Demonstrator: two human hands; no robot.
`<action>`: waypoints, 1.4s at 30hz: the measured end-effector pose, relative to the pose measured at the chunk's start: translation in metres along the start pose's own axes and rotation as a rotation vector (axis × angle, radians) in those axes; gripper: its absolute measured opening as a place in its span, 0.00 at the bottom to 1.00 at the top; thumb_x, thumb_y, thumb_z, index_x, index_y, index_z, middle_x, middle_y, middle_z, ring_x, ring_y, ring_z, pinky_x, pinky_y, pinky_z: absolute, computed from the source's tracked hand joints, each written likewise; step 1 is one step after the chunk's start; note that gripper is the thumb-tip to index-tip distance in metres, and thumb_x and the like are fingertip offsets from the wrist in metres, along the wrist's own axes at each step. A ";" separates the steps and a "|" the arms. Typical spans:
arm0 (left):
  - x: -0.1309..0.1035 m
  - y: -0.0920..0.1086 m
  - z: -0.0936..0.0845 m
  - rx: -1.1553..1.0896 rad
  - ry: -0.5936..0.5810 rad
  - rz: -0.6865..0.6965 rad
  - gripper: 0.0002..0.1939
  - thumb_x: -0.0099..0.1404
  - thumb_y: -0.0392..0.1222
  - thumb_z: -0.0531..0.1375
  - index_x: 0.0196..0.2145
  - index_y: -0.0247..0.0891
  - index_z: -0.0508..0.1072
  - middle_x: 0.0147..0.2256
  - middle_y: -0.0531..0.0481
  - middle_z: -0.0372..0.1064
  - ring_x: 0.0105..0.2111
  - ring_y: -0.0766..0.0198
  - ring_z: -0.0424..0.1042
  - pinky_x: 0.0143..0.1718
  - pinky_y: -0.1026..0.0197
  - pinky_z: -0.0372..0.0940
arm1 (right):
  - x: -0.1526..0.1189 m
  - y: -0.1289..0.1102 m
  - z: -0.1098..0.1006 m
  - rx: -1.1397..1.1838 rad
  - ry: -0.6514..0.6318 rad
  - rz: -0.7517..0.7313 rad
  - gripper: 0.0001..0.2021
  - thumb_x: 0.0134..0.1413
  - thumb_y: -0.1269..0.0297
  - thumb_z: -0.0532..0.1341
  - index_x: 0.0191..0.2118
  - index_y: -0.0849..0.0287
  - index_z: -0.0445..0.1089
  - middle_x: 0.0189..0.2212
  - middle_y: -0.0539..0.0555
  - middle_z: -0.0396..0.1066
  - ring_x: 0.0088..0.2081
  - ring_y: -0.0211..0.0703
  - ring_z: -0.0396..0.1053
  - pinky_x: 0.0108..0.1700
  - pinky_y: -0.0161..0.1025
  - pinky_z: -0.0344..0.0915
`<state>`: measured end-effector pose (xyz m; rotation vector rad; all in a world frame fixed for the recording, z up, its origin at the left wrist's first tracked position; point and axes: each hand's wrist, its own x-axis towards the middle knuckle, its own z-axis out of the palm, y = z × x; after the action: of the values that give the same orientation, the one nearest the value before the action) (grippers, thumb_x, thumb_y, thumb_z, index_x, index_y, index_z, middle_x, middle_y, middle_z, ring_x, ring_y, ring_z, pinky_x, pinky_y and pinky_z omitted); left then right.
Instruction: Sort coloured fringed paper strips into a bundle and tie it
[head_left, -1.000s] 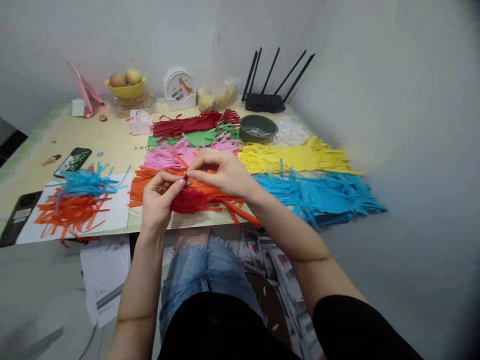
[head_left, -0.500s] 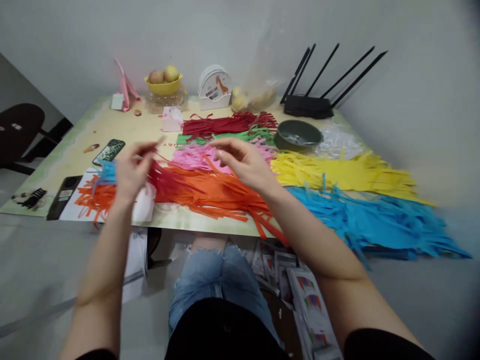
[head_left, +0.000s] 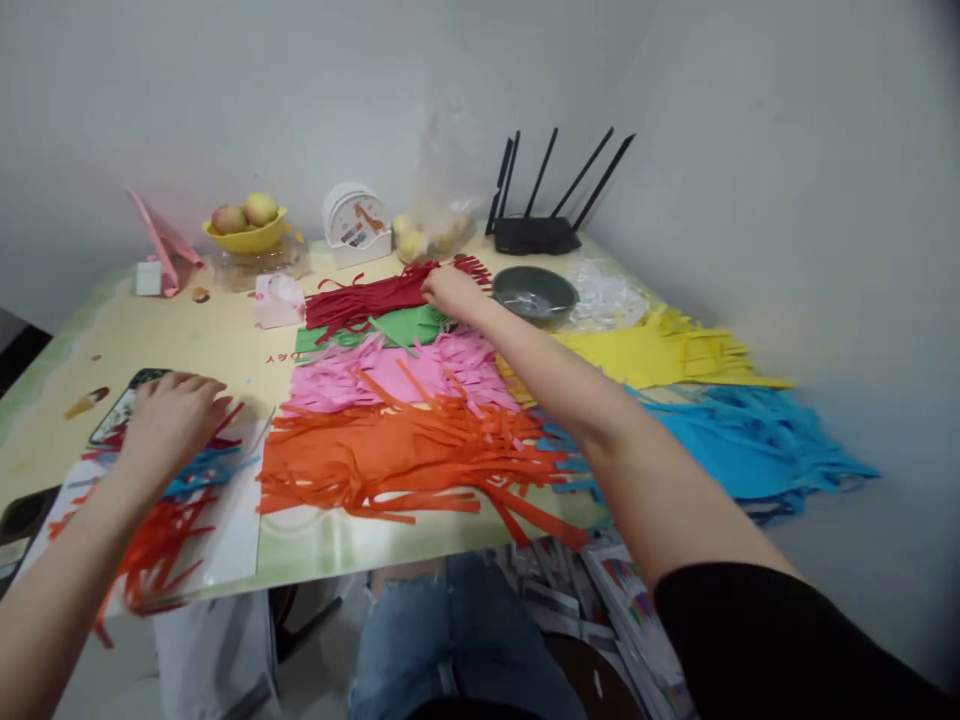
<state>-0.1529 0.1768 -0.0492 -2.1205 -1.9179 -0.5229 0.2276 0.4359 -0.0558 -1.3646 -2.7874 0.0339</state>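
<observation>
Over a white sheet at the table's left front, my left hand rests with loosely spread fingers on dark red fringed strips, mostly hidden beneath it. Under these lie blue strips and orange strips. My right hand reaches to the back, its fingertips closed at the red fringed paper; the exact grip is partly hidden. In front of that, green fringed paper, pink fringed paper and orange fringed paper lie in rows.
Yellow and blue fringed paper spread to the right. Behind stand a dark bowl, clear plastic, a black router and a yellow fruit bowl. A patterned phone lies beside my left hand.
My left hand has carried dark red strips left and down onto the blue and orange strips. My right hand has moved back to the red fringed paper. The view has shifted to the right.
</observation>
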 end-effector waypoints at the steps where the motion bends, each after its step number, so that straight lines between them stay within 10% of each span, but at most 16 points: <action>1: 0.020 0.010 0.008 0.042 -0.028 0.061 0.20 0.65 0.59 0.53 0.27 0.44 0.73 0.34 0.41 0.79 0.39 0.44 0.72 0.45 0.45 0.64 | 0.012 0.000 0.008 -0.004 -0.020 0.006 0.20 0.64 0.72 0.51 0.52 0.78 0.74 0.52 0.77 0.72 0.56 0.58 0.68 0.59 0.47 0.61; 11: 0.225 0.131 0.137 -0.253 -0.307 0.125 0.14 0.66 0.37 0.57 0.44 0.35 0.80 0.48 0.38 0.78 0.50 0.50 0.74 0.55 0.54 0.63 | 0.073 0.027 0.045 -0.012 -0.072 0.064 0.19 0.66 0.70 0.53 0.53 0.78 0.74 0.52 0.79 0.72 0.54 0.56 0.72 0.56 0.44 0.63; 20: 0.281 0.138 0.208 -0.335 -0.381 -0.019 0.12 0.61 0.39 0.65 0.41 0.32 0.82 0.41 0.38 0.80 0.41 0.53 0.76 0.46 0.56 0.67 | 0.084 0.035 0.046 -0.020 -0.048 0.071 0.18 0.64 0.68 0.56 0.52 0.75 0.74 0.52 0.77 0.73 0.54 0.61 0.73 0.54 0.47 0.67; 28: 0.287 0.144 0.208 -0.270 -0.302 -0.185 0.13 0.61 0.33 0.58 0.41 0.32 0.80 0.41 0.36 0.79 0.43 0.52 0.75 0.48 0.55 0.66 | 0.072 0.036 0.039 0.024 0.046 -0.005 0.18 0.63 0.66 0.58 0.53 0.72 0.72 0.53 0.71 0.73 0.55 0.60 0.71 0.57 0.50 0.66; 35: 0.282 0.153 0.187 -0.188 -0.097 -0.262 0.19 0.69 0.36 0.49 0.53 0.34 0.71 0.45 0.31 0.76 0.49 0.44 0.75 0.49 0.49 0.65 | 0.063 -0.009 0.055 0.089 0.068 -0.202 0.18 0.68 0.70 0.51 0.55 0.71 0.71 0.58 0.68 0.68 0.61 0.51 0.63 0.66 0.45 0.57; 42: 0.281 0.139 0.161 -0.184 0.098 -0.382 0.18 0.71 0.39 0.47 0.54 0.35 0.69 0.44 0.34 0.76 0.47 0.44 0.76 0.48 0.49 0.65 | 0.111 -0.003 0.064 0.183 0.021 0.139 0.19 0.67 0.60 0.59 0.59 0.64 0.66 0.57 0.62 0.68 0.55 0.50 0.70 0.57 0.53 0.69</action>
<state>0.0237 0.4808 -0.0709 -1.7867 -2.3048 -0.8906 0.1549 0.5214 -0.1168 -1.4992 -2.5921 0.2693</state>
